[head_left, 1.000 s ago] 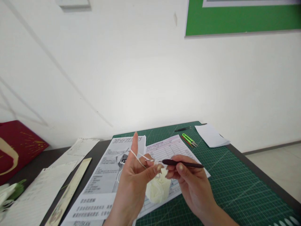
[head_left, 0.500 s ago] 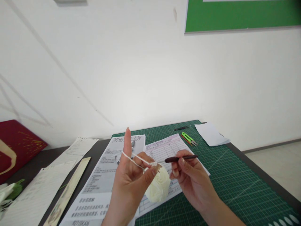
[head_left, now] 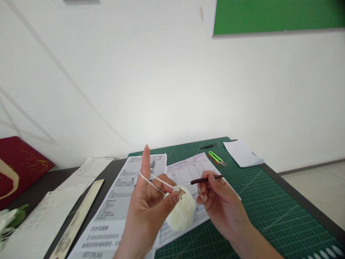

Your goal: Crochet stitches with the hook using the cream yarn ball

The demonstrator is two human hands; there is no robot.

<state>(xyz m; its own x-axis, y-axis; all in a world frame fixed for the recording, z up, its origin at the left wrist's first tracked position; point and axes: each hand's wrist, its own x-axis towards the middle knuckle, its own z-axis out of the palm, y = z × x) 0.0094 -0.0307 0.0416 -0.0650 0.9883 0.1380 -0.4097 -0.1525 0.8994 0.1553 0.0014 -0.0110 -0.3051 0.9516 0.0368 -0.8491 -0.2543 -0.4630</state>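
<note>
My left hand (head_left: 151, 205) holds its index finger straight up, with white yarn (head_left: 159, 177) looped around it. Thumb and other fingers pinch a small piece of white crochet work (head_left: 176, 188). My right hand (head_left: 219, 194) grips the dark brown handle of a crochet hook (head_left: 202, 180) between thumb and fingers. The hook's thin metal shaft points left and meets the crochet work; its tip is hidden in the stitches. Behind and below the fingers sits a cream ball of yarn (head_left: 183, 216), on a lined form (head_left: 188, 169).
A green cutting mat (head_left: 258, 205) covers the right of the table. Green thread snips (head_left: 216, 157), black tweezers (head_left: 208, 146) and white paper (head_left: 241, 153) lie at the back. On the left are a printed sheet (head_left: 107, 212), a ruler-like strip (head_left: 81, 216) and a white flower (head_left: 8, 219).
The hook has shifted slightly and turned in my right hand, with more of its metal shaft showing. My left hand has stayed nearly still.
</note>
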